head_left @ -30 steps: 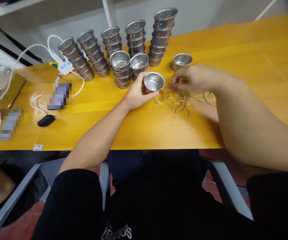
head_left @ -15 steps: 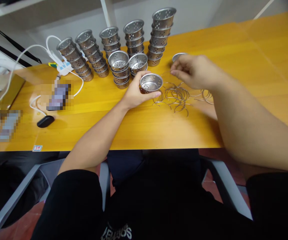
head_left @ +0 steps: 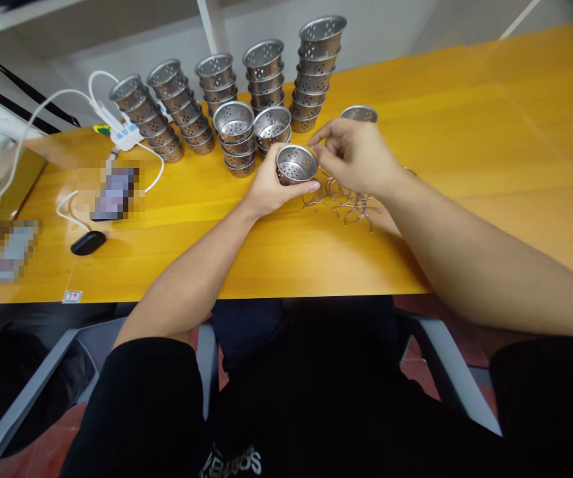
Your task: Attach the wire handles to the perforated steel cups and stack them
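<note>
My left hand [head_left: 267, 188] is wrapped round a perforated metal cup [head_left: 296, 169], holding it upright with its opening facing up. At the cup's right rim, my right hand [head_left: 358, 154] pinches a thin curved wire [head_left: 311, 145]; one end appears to reach over the cup's mouth, though it is very fine. Below my right hand lies a loose pile of curved wires [head_left: 360, 211], partly covered by that hand. Just behind my right hand sits another perforated cup [head_left: 360, 113].
Several stacks of perforated cups [head_left: 313, 83] stand along the back of the yellow table [head_left: 505, 153]. To the left are a power strip [head_left: 125, 136] with white cables, a blurred phone [head_left: 115, 192] and a black oval object [head_left: 88, 243]. Chair arms [head_left: 458, 378] flank my lap.
My right hand has moved left and slightly down, from near the rear cup to the rim of the held cup. My left hand stays nearly still with its cup.
</note>
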`<state>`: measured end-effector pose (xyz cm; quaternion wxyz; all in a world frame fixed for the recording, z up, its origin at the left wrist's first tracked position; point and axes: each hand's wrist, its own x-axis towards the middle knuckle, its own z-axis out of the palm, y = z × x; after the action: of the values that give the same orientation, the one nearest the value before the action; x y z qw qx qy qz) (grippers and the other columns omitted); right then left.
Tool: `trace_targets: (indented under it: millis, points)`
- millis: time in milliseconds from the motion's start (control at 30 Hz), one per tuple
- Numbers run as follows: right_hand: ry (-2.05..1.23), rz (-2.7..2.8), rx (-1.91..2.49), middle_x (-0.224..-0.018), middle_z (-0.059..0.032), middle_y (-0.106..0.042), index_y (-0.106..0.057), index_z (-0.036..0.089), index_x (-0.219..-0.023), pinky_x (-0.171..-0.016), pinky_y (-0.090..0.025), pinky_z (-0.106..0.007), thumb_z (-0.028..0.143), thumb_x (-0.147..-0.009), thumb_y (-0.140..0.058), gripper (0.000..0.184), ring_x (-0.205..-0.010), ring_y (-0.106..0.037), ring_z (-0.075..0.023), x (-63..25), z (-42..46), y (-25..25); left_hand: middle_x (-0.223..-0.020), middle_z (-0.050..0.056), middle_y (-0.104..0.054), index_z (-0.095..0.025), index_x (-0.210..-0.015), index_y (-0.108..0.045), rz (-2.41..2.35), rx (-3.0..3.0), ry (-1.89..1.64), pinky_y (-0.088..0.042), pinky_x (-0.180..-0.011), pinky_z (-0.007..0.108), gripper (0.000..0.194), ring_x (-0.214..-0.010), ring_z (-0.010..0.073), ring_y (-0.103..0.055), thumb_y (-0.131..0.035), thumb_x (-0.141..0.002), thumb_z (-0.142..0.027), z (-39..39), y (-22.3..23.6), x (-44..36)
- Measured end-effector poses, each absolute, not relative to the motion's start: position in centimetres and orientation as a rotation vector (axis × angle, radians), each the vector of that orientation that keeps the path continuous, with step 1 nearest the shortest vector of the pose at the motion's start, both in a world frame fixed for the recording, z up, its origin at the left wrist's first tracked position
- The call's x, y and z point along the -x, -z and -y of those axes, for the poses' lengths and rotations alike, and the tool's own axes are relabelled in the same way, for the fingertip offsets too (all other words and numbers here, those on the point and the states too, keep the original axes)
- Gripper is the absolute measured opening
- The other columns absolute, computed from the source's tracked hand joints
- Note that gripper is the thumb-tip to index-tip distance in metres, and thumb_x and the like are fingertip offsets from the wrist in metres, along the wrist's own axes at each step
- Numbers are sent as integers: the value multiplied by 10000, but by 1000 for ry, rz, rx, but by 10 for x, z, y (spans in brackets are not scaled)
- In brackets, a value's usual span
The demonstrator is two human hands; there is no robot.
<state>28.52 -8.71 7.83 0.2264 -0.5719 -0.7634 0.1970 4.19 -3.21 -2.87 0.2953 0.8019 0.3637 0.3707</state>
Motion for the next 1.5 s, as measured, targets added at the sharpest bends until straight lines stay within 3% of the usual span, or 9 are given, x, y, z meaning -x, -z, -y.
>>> trace_targets:
  millis: [233, 400, 600, 667, 900, 1067, 1200, 1367, 1500]
  points:
    - [-511, 2086, 1612, -1176, -136, -929, -798, 381, -1644, -986, -692, -673, 918, -1228, -475, 752, -1132, -854, -472, -281, 89, -76, -1745, 169, -735, -310, -1787, -486, -1026, -2108, -956, -647, -1444, 622, 1007, -1669, 380, -769, -868, -1091, -929, 41, 19, -45]
    - [-531, 2053, 1592, -1096, -119, -917, -821, 374, -1574, -953, -697, -622, 873, -1241, -566, 653, -1063, -840, -428, -283, 85, -68, -1748, 180, -724, -301, -1825, -445, -1015, -2124, -953, -627, -1460, 611, 998, -1680, 381, -758, -847, -1128, -891, 38, 25, -44]
    - [-599, 1892, 1203, -716, -10, -662, -816, 337, -1243, -730, -641, -500, 677, -1113, -937, 383, -696, -672, -306, -283, 66, -39, -1625, 142, -770, -302, -1725, -498, -897, -2122, -1063, -604, -1449, 645, 1222, -1602, 417, -795, -1065, -871, -967, 17, 46, -42]
    - [-640, 1843, 1110, -660, 22, -586, -808, 344, -1180, -656, -609, -472, 606, -1042, -1024, 366, -624, -605, -280, -280, 63, -33, -1577, 133, -786, -296, -1663, -544, -903, -2116, -1091, -623, -1413, 622, 1191, -1543, 408, -816, -1091, -841, -962, 17, 46, -42]
    - [-689, 1751, 1052, -696, -12, -657, -851, 316, -1006, -612, -633, -444, 474, -1039, -1038, 247, -650, -631, -256, -271, 63, -34, -1440, 91, -806, -291, -1527, -637, -928, -2079, -1113, -688, -1275, 573, 1009, -1367, 362, -854, -1092, -879, -916, 31, 33, -44]
    - [-861, 1726, 931, -830, -47, -799, -833, 311, -963, -604, -628, -409, 706, -1052, -1054, 461, -730, -714, -254, -273, 72, -48, -1425, 85, -805, -281, -1519, -636, -793, -2020, -1104, -692, -1268, 551, 905, -1357, 330, -856, -996, -992, -922, 32, 32, -44]
    - [-1063, 1811, 793, -905, -50, -851, -876, 314, -1074, -509, -462, -398, 989, -999, -1001, 691, -594, -575, -192, -283, 78, -62, -1363, 74, -803, -277, -1485, -666, -719, -1964, -1066, -700, -1222, 507, 865, -1290, 294, -849, -953, -1020, -947, 31, 29, -40]
    - [-1129, 1860, 736, -787, 17, -772, -846, 349, -1078, -595, -498, -392, 989, -846, -1132, 739, -690, -540, -209, -292, 73, -59, -1347, 70, -788, -270, -1485, -687, -703, -1964, -1036, -701, -1227, 535, 929, -1291, 311, -842, -1011, -950, -957, 27, 33, -38]
    - [-1189, 1835, 732, -705, 37, -708, -815, 345, -1013, -559, -453, -402, 967, -814, -1163, 741, -609, -509, -196, -293, 66, -51, -1425, 88, -775, -254, -1544, -644, -668, -2023, -1027, -678, -1303, 586, 1011, -1357, 333, -836, -1077, -904, -905, 18, 43, -36]
